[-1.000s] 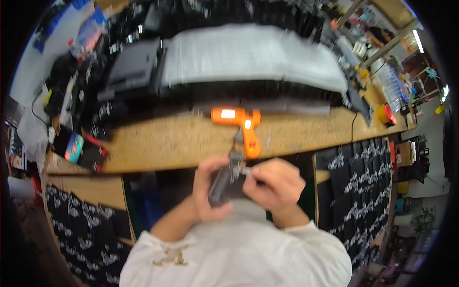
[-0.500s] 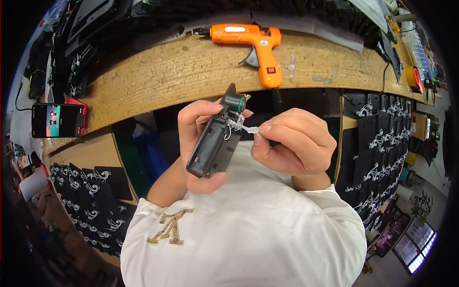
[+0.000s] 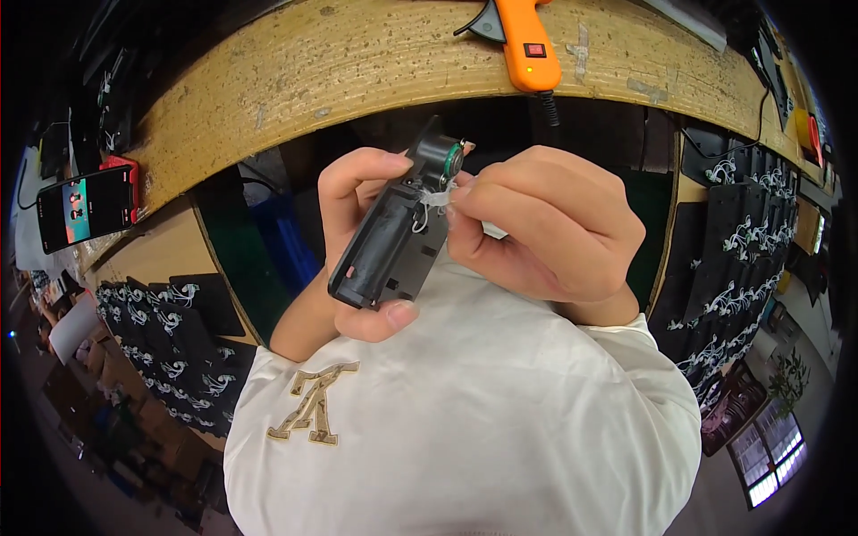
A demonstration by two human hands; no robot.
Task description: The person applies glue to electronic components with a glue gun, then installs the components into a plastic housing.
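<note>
Fingers (image 3: 374,166) of left hand (image 3: 339,207) around tilted housing (image 3: 384,241), right hand (image 3: 556,225) in pinch on wires (image 3: 436,198)

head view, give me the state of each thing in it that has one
Black housing: tilted, inner side showing, held in the left hand
White wires: bunched at the housing, ends pinched in the right hand
Orange glue gun: lying on the bench, small light lit, top cut off by the picture edge
Phone: screen on
Black panels at right: overlapping, white wires on them
</note>
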